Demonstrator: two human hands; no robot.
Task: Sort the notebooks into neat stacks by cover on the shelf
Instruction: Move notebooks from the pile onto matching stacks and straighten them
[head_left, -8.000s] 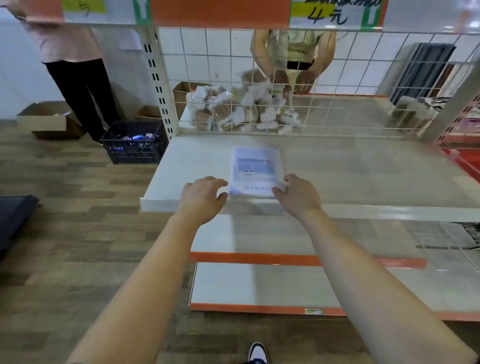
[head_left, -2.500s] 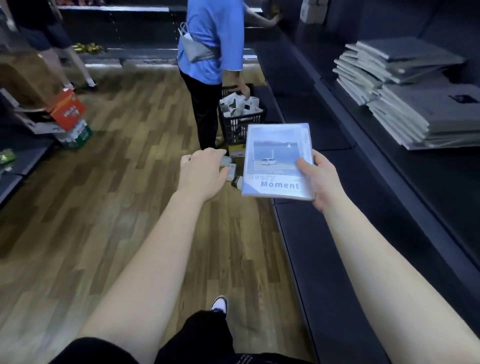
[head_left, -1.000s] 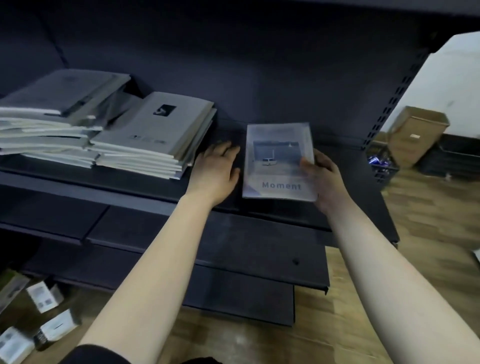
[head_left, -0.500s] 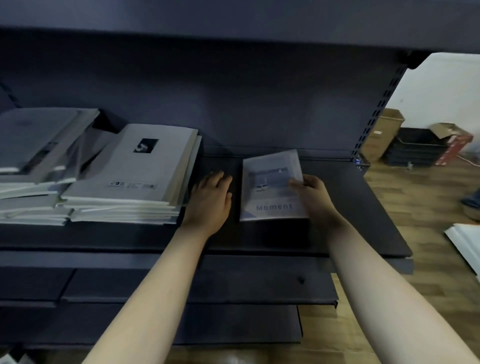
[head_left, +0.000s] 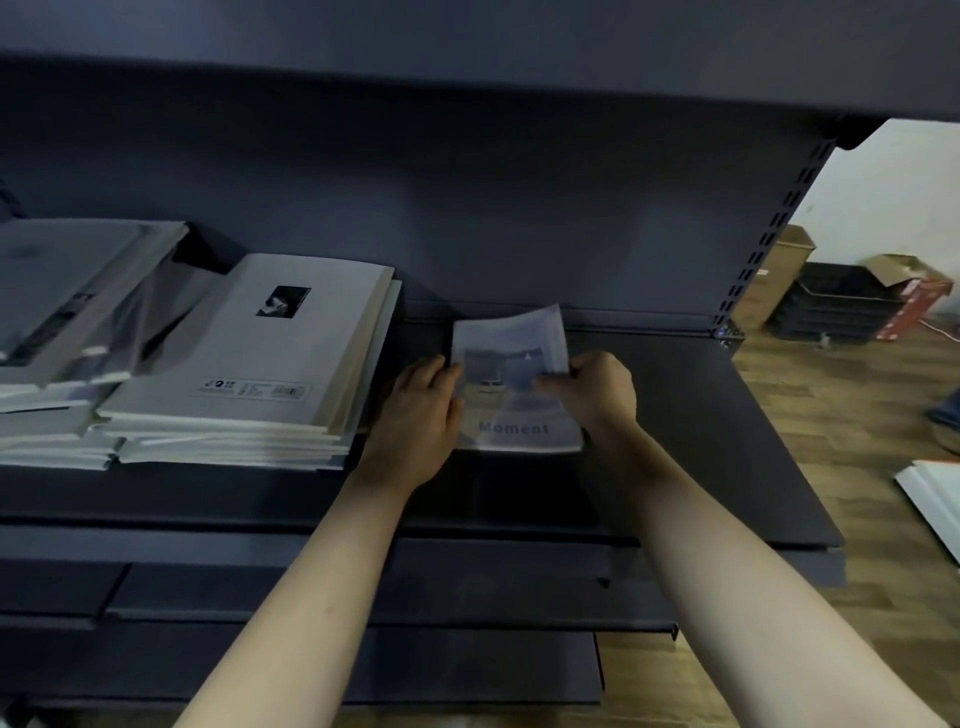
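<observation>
Dark metal shelf (head_left: 675, 441), wood-grain floor (head_left: 857, 405); glossy notebook (head_left: 514, 431) is pinched by right grip (head_left: 597, 389), apparently touched by flat-fingered left grip (head_left: 415, 410).

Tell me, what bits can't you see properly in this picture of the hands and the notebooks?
All in the head view:
- Moment notebook: the cover picture is blurred, and the right hand hides part of it. The word above "Moment" cannot be seen.
- Grey stack: the small label print is too tiny to read.
- Far stack: it is cut off by the picture's left edge.
</observation>
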